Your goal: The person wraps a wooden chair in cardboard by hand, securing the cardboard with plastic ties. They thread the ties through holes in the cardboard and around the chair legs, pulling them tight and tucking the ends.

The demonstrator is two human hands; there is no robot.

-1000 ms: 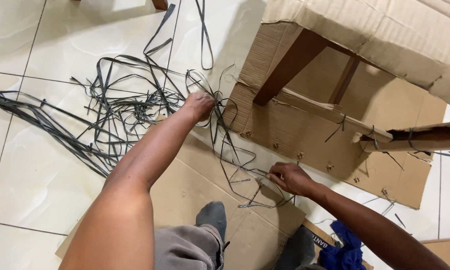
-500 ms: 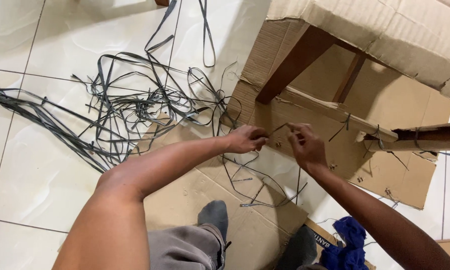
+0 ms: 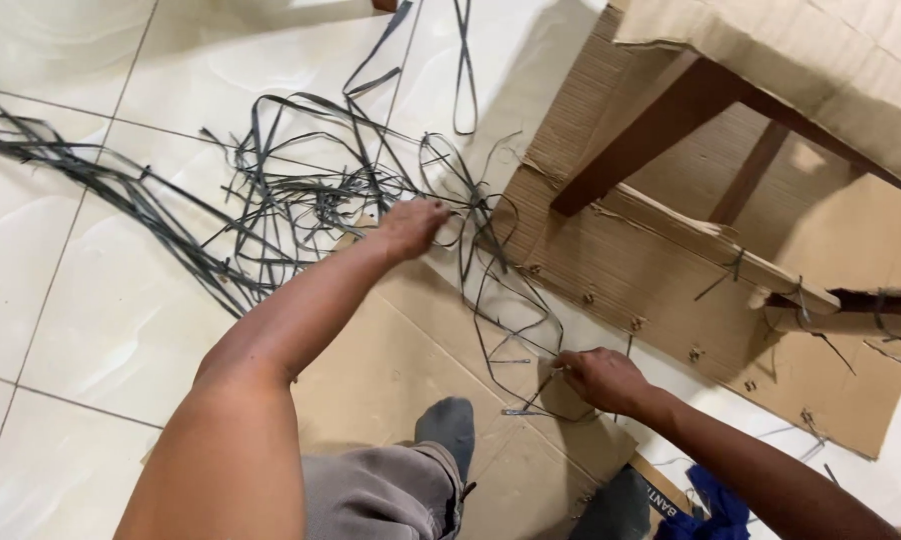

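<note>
Left hand (image 3: 411, 226): you reach into the tangle of grey straps (image 3: 271, 200) on the floor (image 3: 81, 300), fingers closed on strands.
Right hand (image 3: 601, 378): you pinch one strap end over the flat cardboard (image 3: 391, 360).

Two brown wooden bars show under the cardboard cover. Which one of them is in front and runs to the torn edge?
The thick, dark wooden bar slanting down-left, ending at the torn edge of the cardboard. The other bar is thinner, paler and sits behind it.

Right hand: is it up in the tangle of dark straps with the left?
No: the right hand grips a strap end low over the flat cardboard, while the left hand reaches into the strap tangle.
</note>
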